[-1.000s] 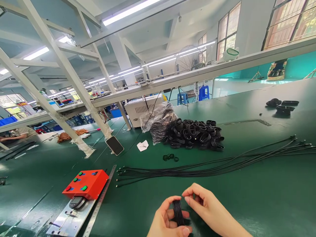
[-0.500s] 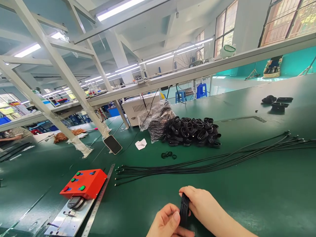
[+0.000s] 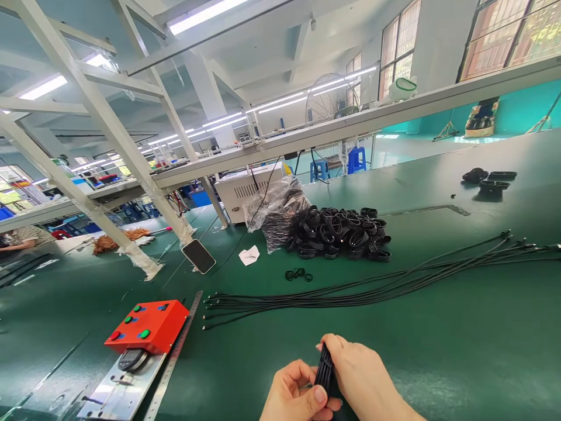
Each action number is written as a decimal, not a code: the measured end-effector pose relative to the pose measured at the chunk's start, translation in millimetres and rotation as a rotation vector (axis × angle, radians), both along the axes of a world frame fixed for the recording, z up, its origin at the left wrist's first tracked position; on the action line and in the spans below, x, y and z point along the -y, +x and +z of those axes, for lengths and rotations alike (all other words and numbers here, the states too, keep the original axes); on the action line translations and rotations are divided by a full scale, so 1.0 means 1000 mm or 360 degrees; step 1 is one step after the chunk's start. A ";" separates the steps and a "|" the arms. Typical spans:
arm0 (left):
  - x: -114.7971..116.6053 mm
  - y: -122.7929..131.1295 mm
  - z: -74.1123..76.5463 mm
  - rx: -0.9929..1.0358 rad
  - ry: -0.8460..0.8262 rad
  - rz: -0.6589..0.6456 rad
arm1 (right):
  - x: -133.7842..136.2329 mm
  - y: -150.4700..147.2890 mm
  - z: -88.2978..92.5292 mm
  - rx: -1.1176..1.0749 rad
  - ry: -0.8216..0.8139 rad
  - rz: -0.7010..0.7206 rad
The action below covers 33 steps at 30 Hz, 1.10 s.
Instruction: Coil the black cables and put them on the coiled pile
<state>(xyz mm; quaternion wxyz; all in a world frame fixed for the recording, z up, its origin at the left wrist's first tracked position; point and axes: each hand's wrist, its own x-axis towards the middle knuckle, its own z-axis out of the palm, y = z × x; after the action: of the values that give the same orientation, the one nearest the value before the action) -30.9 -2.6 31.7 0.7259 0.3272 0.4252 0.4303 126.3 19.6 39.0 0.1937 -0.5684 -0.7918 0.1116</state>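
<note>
A coiled black cable [image 3: 325, 369] is held between both hands near the front edge of the table. My left hand [image 3: 298, 393] pinches its lower left side with thumb and fingers. Around the upper right side, my right hand [image 3: 360, 369] is closed, its fingertips over the top of the coil. Part of the coil is hidden behind the fingers. Beyond the hands, several straight black cables [image 3: 315, 300] lie side by side across the green table. Small black rings [image 3: 298, 274] rest behind them, before a heap of coiled black cables [image 3: 339, 231].
At left sit a red button box [image 3: 149, 324], a metal plate with a digital gauge [image 3: 132, 359] and a steel ruler [image 3: 175, 354]. A phone [image 3: 198, 256] leans by a frame post. More black coils [image 3: 493, 182] lie far right, and a plastic bag [image 3: 280, 204] stands behind the heap.
The coil has tilted slightly, and both hands have shifted a little around it. My left thumb has moved lower and to the right along the coil.
</note>
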 end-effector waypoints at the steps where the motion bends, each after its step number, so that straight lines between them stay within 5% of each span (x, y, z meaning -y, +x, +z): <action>1: -0.001 -0.002 0.001 0.0009 0.0005 -0.0003 | 0.000 0.001 0.001 0.0010 0.0021 0.0013; 10: -0.005 -0.015 -0.004 0.0026 0.0098 -0.0144 | 0.004 0.002 -0.032 0.0015 0.0484 0.0194; 16: -0.010 -0.022 -0.013 -0.0043 0.0073 -0.0348 | 0.008 -0.001 -0.039 0.0049 0.0457 0.0219; 21: -0.019 -0.024 -0.010 -0.0111 0.0066 -0.0474 | 0.008 -0.001 -0.020 -0.0046 0.0052 0.0214; 27: -0.015 -0.020 -0.003 0.0004 0.0118 -0.0486 | 0.009 0.029 0.014 -0.1094 -0.0856 0.0329; 33: -0.009 -0.010 0.000 0.0052 0.0172 -0.0440 | 0.009 0.025 0.008 -0.1517 -0.1013 0.0273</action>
<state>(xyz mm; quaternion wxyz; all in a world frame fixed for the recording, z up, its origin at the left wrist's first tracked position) -41.2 6.2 31.4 0.7664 0.4144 0.3405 0.3537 151.3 10.4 46.6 0.3386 -0.4195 -0.5879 0.6032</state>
